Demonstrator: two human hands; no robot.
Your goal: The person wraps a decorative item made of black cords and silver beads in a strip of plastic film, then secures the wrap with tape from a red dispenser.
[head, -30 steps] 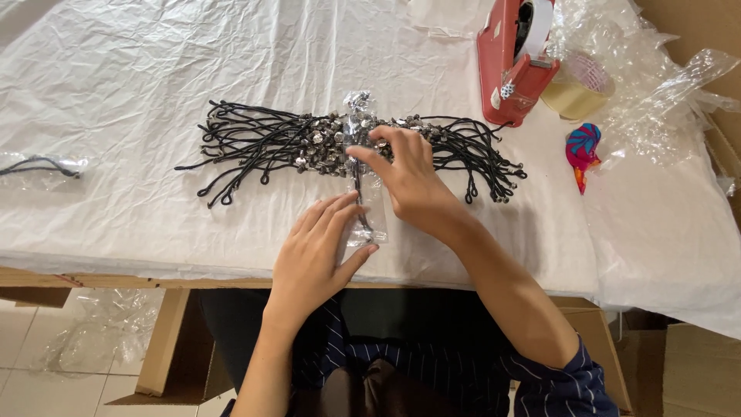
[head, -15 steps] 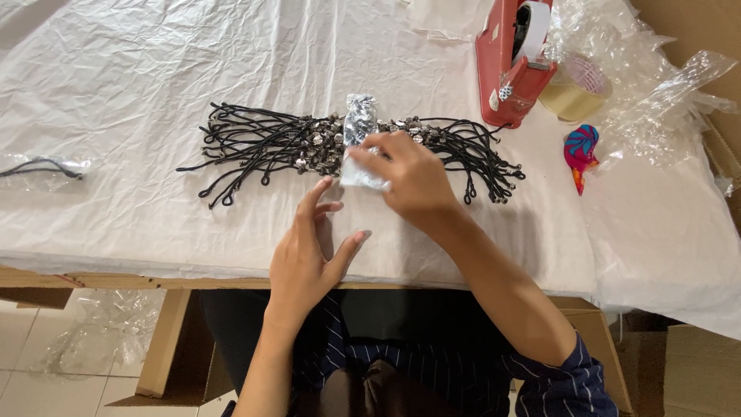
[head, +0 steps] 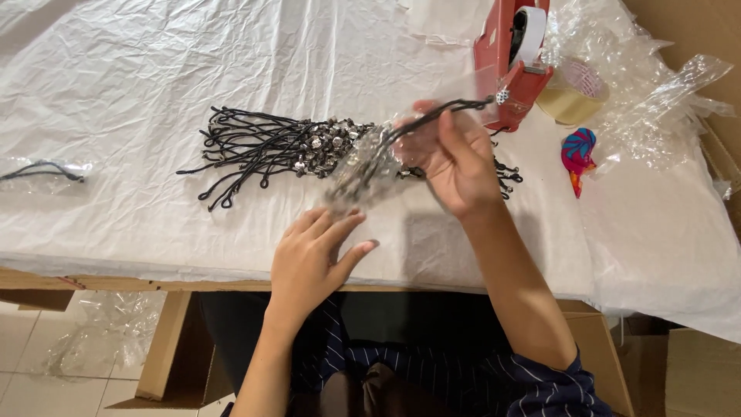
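Right hand (head: 457,166) pinches a black cord (head: 432,117) and clear bag (head: 363,174), lifted; left hand (head: 312,259) lies loosely spread, fingertips at the bag, near the bench's (head: 139,224) front edge.

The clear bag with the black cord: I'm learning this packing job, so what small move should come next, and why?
Probably the left hand should pinch the clear bag at its lower end. The right hand holds it raised with the black cord sticking out, while the left rests flat on the white sheet.

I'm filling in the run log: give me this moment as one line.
right hand: lifts black cord above table | left hand: touches clear bag | behind: cord pile, red tape dispenser
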